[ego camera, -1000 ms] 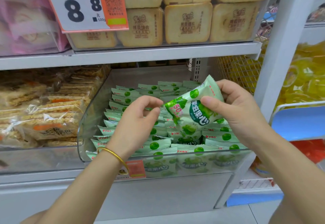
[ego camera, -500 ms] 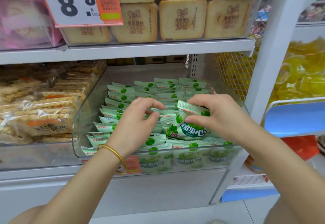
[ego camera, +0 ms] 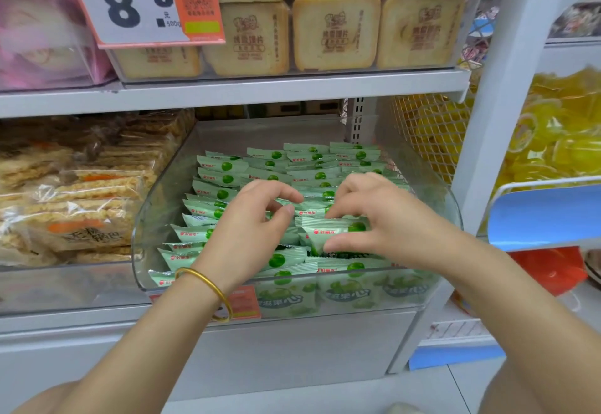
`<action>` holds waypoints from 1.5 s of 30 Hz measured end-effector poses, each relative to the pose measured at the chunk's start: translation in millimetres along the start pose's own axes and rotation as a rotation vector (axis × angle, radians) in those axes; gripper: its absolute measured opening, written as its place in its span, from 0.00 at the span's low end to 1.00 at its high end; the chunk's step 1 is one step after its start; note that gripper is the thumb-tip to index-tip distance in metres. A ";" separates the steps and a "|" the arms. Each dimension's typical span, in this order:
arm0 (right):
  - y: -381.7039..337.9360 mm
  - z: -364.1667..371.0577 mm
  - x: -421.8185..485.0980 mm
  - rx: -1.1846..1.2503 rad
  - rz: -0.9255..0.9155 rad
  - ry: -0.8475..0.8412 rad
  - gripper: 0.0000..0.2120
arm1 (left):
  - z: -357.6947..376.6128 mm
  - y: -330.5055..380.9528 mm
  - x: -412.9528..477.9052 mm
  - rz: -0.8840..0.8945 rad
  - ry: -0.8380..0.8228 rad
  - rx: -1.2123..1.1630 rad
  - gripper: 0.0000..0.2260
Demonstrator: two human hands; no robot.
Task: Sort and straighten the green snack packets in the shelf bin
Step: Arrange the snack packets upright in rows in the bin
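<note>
Shop-shelf bin [ego camera: 450, 208] looks nearly tidy. Our right hand [ego camera: 383, 218] pinches a green packet [ego camera: 335, 231]; our left hand [ego camera: 247, 234] curls, grip unclear. Forcing it might topple neighbouring packets [ego camera: 195, 234].

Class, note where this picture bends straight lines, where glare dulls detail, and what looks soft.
Head view: the white shelf post leans off vertical; sheen on the clear bin front dulls packets behind it; yellow goods at right look soft.

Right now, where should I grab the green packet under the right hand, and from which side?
Pinch the top sealed edge from above, thumb in front, fingers behind. The green packet stands on edge, wedged among the other packets, so probably only that upper strip is free. The right hand grips it there.
</note>
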State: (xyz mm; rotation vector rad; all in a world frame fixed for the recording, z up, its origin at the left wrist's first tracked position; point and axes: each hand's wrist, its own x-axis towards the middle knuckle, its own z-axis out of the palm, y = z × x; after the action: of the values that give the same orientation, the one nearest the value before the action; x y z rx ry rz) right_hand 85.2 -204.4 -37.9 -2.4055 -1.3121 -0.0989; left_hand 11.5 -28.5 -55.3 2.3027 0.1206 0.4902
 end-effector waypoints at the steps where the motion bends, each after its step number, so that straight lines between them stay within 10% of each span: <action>1: 4.1 -4.2 -1.6 0.051 0.027 0.013 0.19 | -0.1 0.5 -0.3 0.002 -0.002 -0.004 0.08; 25: 15.1 7.1 3.4 -0.119 0.012 -0.189 0.10 | 3.7 -1.1 3.2 0.082 -0.076 0.075 0.04; 31: 23.8 -9.9 5.1 0.340 0.159 0.134 0.02 | 3.3 -3.7 3.8 0.089 -0.149 0.255 0.09; 45: 18.9 15.1 20.2 0.059 0.042 0.041 0.04 | 3.0 -7.6 8.2 0.093 -0.250 0.301 0.17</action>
State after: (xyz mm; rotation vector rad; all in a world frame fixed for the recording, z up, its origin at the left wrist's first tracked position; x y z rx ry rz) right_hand 110.1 -191.7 -52.7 -2.3669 -1.2289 -0.0961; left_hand 20.6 -23.2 -60.1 2.6535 -0.0388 0.2375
